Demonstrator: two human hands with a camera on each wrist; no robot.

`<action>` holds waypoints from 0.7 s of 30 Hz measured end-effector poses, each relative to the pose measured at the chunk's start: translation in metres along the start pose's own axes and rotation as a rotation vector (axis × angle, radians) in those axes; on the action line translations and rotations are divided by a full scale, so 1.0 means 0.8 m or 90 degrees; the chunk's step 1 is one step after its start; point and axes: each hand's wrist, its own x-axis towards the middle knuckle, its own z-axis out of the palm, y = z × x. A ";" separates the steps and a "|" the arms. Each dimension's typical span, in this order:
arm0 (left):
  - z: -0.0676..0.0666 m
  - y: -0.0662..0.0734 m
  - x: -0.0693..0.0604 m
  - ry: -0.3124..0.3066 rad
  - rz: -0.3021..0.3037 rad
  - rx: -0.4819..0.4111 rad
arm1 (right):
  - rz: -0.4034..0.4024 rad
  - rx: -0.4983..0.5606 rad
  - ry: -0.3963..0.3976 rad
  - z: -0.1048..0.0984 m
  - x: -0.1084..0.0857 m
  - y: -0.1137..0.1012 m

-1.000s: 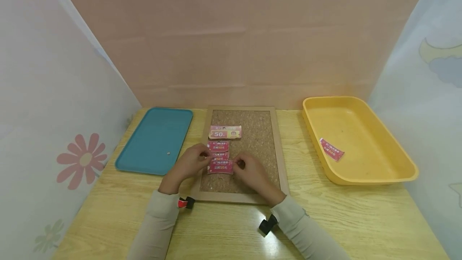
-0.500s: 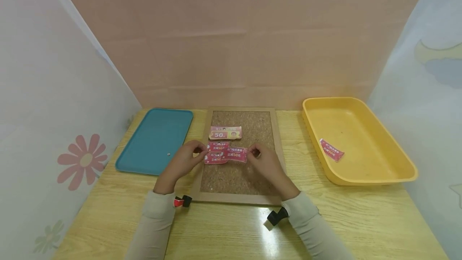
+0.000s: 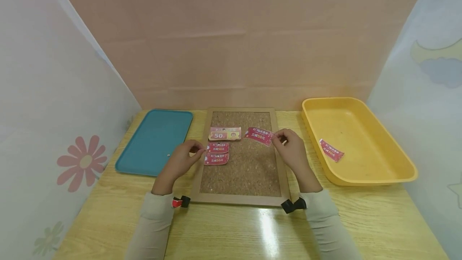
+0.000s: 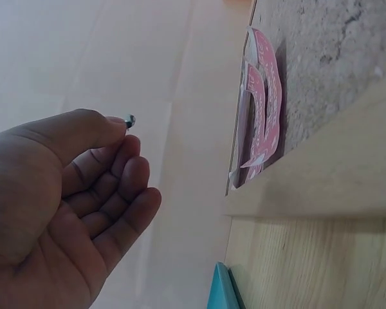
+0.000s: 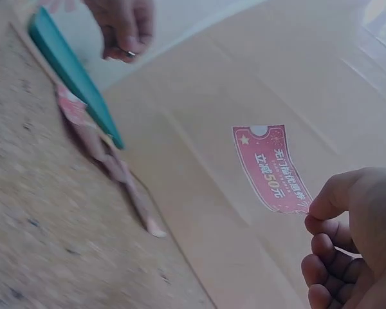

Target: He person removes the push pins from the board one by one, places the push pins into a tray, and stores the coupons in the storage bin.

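My right hand (image 3: 293, 151) pinches a pink paper coupon (image 3: 259, 136) by one end, above the upper right of the cork board (image 3: 249, 175). In the right wrist view the coupon (image 5: 265, 170) hangs slightly curved from thumb and forefinger. Beside the board's left edge, my left hand (image 3: 180, 159) holds a small silver push pin (image 4: 130, 120) between thumb and forefinger. On the board's left side lie two pink coupons (image 3: 216, 159), one below the other, under a larger pink-and-yellow coupon (image 3: 225, 133). Small pin heads show on them.
Left of the board lies a blue tray (image 3: 155, 139) with a small shiny pin (image 3: 168, 155) near its front. To the right stands a deep yellow tub (image 3: 361, 143) holding another pink coupon (image 3: 331, 150). Fabric walls enclose the wooden table (image 3: 223, 232).
My right hand has lifted the coupon off the lower left of the board and carried it up and right. The left hand has drawn slightly left, away from the coupons.
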 end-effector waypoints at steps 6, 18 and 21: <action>-0.006 -0.007 0.000 0.057 -0.008 -0.009 | 0.024 -0.014 0.050 -0.031 0.007 0.014; -0.028 -0.022 -0.005 0.209 -0.014 -0.018 | 0.124 -0.048 0.125 -0.088 0.010 0.032; -0.033 -0.029 -0.007 0.230 -0.022 -0.013 | 0.141 -0.060 0.139 -0.098 0.010 0.037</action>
